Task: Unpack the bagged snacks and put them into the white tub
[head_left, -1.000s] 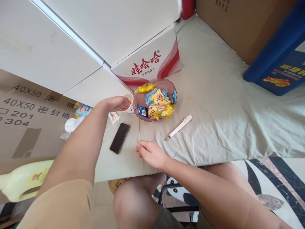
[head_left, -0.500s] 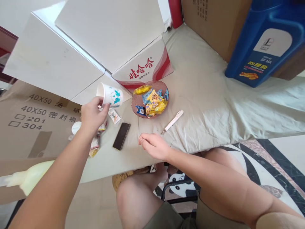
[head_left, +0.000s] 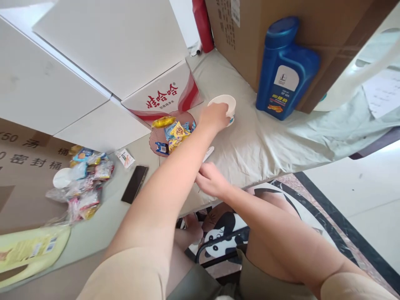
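Observation:
A white paper cup (head_left: 231,103) with blue-green print stands or hovers on the right part of the cloth; I cannot tell whether its base touches. My left hand (head_left: 216,116) is closed on its near side, fingers over the rim. Below my left forearm, my right hand (head_left: 212,180) is curled closed, and whatever is in it, if anything, is hidden. Just above it, a white-handled utility knife (head_left: 208,153) lies partly covered by the forearm. The pink glass bowl (head_left: 155,139) of wrapped snacks (head_left: 178,131) is also partly behind that arm.
A black phone (head_left: 135,184) and small white packet (head_left: 125,158) lie left of the bowl. Farther left are several wrapped snacks (head_left: 89,183) and a pale yellow bottle (head_left: 34,252). White boxes (head_left: 162,93) stand behind. A blue jug (head_left: 283,79) and brown carton (head_left: 240,46) stand right.
My left hand has carried the paper cup from left of the bowl across to its right. My right hand stays closed near the knife. The view has turned right.

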Tool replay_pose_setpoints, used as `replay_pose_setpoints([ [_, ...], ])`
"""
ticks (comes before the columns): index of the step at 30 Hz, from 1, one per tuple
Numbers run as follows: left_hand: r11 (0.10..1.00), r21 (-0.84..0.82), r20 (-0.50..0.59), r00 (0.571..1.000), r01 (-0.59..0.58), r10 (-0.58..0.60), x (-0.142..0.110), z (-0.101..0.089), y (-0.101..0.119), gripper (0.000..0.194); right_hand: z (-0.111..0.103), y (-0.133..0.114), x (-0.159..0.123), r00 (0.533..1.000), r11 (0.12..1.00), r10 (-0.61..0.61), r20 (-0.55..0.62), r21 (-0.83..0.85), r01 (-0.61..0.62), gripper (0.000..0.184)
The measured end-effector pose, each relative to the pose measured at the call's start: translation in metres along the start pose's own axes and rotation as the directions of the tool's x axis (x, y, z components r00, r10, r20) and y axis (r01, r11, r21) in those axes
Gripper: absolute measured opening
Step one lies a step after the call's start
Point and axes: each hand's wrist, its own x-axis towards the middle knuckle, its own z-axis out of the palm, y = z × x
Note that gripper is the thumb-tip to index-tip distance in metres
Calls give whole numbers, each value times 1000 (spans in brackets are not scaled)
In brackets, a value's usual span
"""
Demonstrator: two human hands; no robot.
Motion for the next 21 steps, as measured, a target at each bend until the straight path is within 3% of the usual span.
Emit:
replay_pose_setpoints([
  [2,987,-163,-190,981,7,-38,-27,-2,-12,21,-22,4,-5,997,996,28,-73,-80,-34,26],
  [4,962,-274,-339,938,-22,-75,-69,-8,-30,16,-43,9,-12,985,985,76,-152,-141,-98,27],
  [7,905,-403,-406,913,-133,-46,-140,-4,-56,23,-63,15,-18,958,946,157,-240,-242,-216,28],
  [10,843,-504,-354,935,-190,-1,-192,26,-72,20,-70,20,-9,911,843,232,-340,-397,-363,27],
  [15,783,-571,-387,922,-248,11,-224,78,-83,22,-80,22,46,885,594,339,-320,-656,-465,37],
  [18,777,-546,-398,913,-313,89,-229,88,-96,21,-84,31,84,877,445,360,-319,-767,-462,56],
  [21,765,-577,-391,919,-287,51,-233,88,-111,19,-76,51,97,863,360,419,-281,-821,-442,69],
])
